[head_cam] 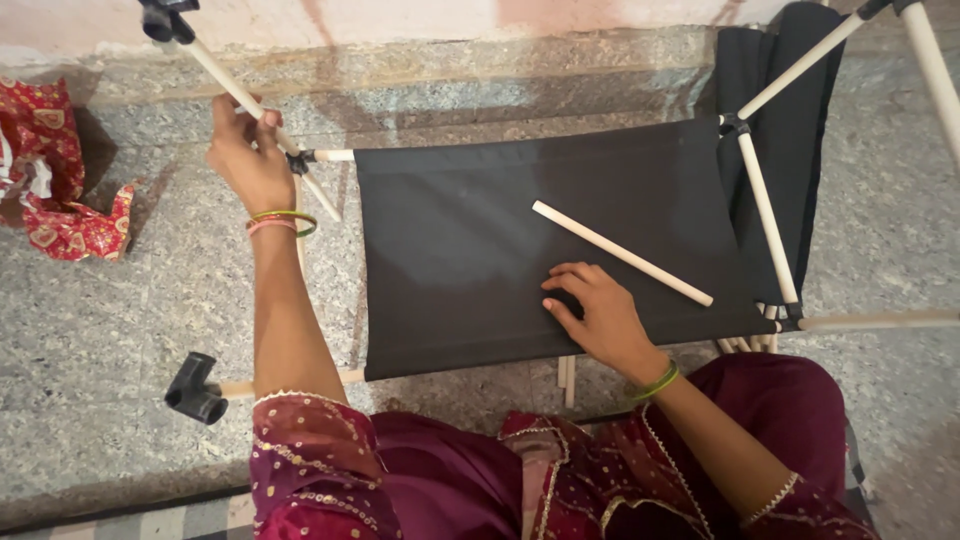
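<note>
While gripping a white rod (262,112) at ten o'clock, left hand (250,160); right hand (598,315) flat, fingers spread, on black fabric (470,240); loose dowel (620,253) alongside; red cloth (55,170) at nine; speckled stone floor (120,300).

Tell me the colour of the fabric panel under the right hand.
Black, plain; the fabric panel under the right hand shows best in the head view.

1 loose rod (621,253) (white), 1 black cloth (470,250)

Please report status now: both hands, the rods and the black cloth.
Left hand gripping white rod at its black joint. Right hand flat on black cloth. Loose white rod on the cloth, beside right hand.
</note>
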